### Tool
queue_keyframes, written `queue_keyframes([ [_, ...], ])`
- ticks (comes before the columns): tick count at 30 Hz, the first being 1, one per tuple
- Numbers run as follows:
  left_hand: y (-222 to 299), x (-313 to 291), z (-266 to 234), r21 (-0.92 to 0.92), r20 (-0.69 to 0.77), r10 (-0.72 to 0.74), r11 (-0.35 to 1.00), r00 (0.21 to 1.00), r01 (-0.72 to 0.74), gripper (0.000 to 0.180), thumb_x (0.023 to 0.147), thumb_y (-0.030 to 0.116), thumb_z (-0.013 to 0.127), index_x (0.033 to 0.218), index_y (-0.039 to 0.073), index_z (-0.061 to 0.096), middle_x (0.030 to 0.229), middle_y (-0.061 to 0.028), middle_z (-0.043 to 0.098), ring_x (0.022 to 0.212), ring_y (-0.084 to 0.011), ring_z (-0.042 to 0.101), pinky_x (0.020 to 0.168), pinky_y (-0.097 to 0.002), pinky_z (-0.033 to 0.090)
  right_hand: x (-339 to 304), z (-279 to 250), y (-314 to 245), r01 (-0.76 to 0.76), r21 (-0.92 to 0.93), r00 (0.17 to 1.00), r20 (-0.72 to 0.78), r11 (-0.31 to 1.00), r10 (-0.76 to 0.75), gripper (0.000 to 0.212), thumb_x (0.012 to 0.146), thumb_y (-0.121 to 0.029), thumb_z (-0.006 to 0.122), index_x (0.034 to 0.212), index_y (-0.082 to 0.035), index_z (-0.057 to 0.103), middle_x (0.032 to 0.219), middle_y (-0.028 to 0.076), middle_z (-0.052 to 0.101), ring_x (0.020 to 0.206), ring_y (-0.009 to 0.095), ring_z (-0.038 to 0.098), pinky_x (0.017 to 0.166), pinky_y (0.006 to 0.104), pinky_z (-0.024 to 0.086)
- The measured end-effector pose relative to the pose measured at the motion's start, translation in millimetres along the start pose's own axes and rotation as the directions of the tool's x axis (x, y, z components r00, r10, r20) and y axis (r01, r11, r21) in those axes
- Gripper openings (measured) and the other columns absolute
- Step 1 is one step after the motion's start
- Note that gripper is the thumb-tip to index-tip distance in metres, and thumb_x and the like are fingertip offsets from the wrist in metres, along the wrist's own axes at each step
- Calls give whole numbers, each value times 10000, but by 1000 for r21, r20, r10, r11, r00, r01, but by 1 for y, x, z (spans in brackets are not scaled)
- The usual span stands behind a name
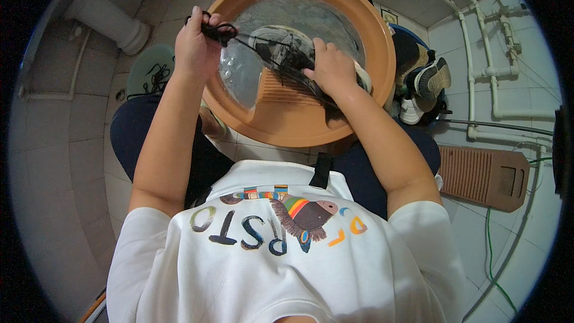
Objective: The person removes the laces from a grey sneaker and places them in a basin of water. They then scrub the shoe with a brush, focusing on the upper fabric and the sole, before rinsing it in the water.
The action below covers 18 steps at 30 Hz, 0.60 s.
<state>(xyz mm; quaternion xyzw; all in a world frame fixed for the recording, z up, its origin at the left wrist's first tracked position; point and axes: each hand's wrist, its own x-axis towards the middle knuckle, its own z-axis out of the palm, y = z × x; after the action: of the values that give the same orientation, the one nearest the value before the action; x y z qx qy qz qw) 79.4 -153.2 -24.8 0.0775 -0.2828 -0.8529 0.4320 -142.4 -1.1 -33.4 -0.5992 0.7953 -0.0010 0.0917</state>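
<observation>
My left hand point(196, 45) is closed on a bunch of black shoelace point(218, 30) at the left rim of an orange wash basin point(371, 36). The lace runs taut across to my right hand point(332, 69), which presses its other end against the ribbed washboard slope point(281, 93) inside the basin. A white shoe point(280, 40) lies in the soapy water between the hands, partly hidden by my right hand.
A brown washboard point(484, 174) lies on the tiled floor at the right. Black and white sneakers point(427, 87) sit right of the basin. A green shoe with black laces point(149, 72) rests at the left. White pipes point(493, 66) line the right wall.
</observation>
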Motion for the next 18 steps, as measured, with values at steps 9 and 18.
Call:
queue_keyframes([
  [9,-47,-17,48,763,-265,-360,-646,894,-34,472,688,365,726,945,-8,592,927,-195,625,847,-355,600,761,-423,467,-1,-5,-3,44,-125,999,-8,991,-46,584,728,-355,706,1134,-63,404,1003,170,542,892,321,595,711,420,512],
  [18,-27,-8,33,901,-339,-185,217,922,375,255,801,267,644,881,25,631,669,-2,504,583,-103,433,548,-259,364,1,-2,4,-5,-45,1000,1,999,5,589,738,-349,698,1145,-59,386,1009,167,535,926,329,580,712,407,520],
])
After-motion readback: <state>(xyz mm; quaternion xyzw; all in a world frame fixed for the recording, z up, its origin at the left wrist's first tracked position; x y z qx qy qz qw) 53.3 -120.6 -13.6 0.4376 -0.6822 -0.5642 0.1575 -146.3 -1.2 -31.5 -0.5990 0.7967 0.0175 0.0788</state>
